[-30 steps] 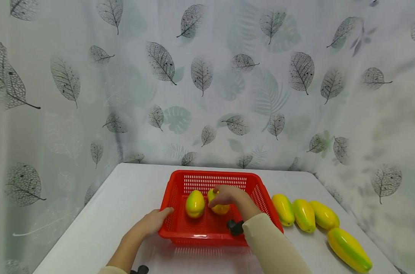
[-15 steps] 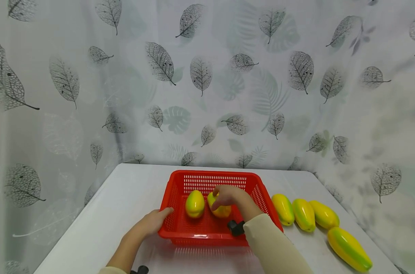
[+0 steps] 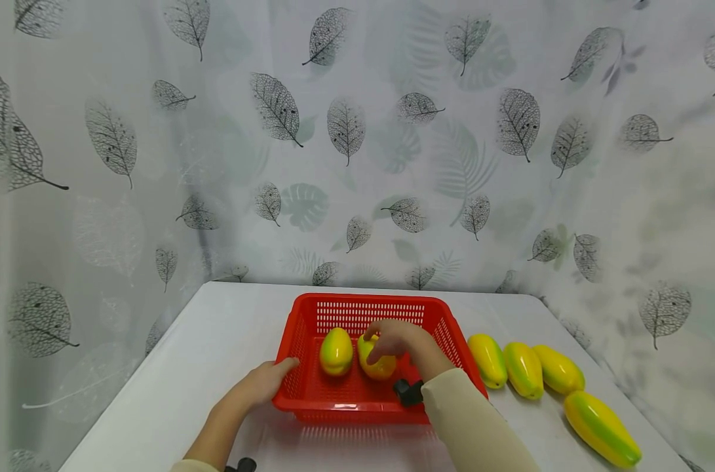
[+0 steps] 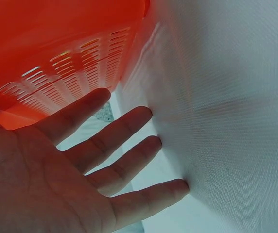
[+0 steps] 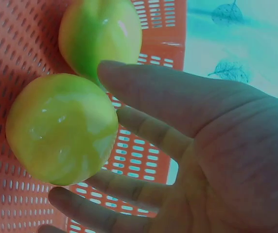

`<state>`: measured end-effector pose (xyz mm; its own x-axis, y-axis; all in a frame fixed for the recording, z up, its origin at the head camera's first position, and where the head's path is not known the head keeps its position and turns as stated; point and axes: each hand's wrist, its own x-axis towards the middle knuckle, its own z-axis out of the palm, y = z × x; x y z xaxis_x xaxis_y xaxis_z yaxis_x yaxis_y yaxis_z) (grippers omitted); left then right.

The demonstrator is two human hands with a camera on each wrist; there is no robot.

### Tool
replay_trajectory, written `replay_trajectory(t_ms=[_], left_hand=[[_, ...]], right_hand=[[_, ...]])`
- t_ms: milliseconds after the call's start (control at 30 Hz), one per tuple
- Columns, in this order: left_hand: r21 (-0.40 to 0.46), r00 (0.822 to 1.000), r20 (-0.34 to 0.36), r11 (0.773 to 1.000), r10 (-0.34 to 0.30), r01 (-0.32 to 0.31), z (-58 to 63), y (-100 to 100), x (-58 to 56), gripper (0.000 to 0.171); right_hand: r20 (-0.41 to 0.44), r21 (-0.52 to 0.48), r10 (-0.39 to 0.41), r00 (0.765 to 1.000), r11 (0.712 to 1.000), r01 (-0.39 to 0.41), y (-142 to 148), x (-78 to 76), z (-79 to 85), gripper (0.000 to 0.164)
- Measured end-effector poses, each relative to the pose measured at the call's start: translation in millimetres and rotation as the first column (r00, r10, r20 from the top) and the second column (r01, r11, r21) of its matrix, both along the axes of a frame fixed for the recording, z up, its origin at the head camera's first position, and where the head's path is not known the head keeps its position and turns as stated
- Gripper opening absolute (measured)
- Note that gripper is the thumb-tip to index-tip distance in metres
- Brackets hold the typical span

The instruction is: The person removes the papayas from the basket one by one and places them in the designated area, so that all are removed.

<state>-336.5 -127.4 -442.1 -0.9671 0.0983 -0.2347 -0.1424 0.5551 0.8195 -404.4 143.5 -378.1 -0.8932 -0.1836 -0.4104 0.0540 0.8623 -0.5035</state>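
The right fruit [image 3: 379, 369] sits inside the red basket [image 3: 322, 408], under the right hand [image 3: 396, 338] and toward 7 o'clock of its fingers. In the right wrist view those fingers [image 5: 129, 187] are spread and loosely bent, their tips meeting the fruit's outline from about 4 o'clock; the thumb [image 5: 148, 90] stands off it, so the hand has no closed grip. Whether the fingertips touch it, I cannot tell. The left hand [image 3: 267, 380] lays its thumb over the basket's rim at 9 o'clock, its other fingers straight and outside the wall, over the white table [image 3: 239, 328].

The left fruit [image 3: 336, 352] lies at 9 o'clock of the right one, with a narrow gap between. Red floor shows toward 6 o'clock of both; the forearm crosses the rim near 4 o'clock. Four loose fruits [image 3: 523, 371] lie on the table beyond the basket's 3 o'clock side.

Compared with half a second ago, the right fruit has shifted slightly toward 6 o'clock and shows a rounder outline; the left hand keeps its place.
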Motion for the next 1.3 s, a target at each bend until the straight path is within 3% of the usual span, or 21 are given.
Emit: replay_trajectory(t_ms=[233, 900, 1300], left_hand=[[0.000, 1.000, -0.001, 1.000, 0.001, -0.001, -0.2, 0, -0.2, 0.049], [-0.001, 1.000, 0.000, 1.000, 0.000, 0.000, 0.3, -2, 0.6, 0.048], [-0.013, 1.000, -0.003, 1.000, -0.004, 0.004, 1.2, 0, 0.1, 0.048]], right_hand=[[0.030, -0.034, -0.009, 1.000, 0.999, 0.010, 2, -2.7, -4.0, 0.051], [0.084, -0.111, 0.075, 0.994, 0.992, -0.065, 0, -1.4, -6.2, 0.051], [0.040, -0.138, 0.088, 0.995, 0.987, -0.082, 2, -2.9, -11.6, 0.048]])
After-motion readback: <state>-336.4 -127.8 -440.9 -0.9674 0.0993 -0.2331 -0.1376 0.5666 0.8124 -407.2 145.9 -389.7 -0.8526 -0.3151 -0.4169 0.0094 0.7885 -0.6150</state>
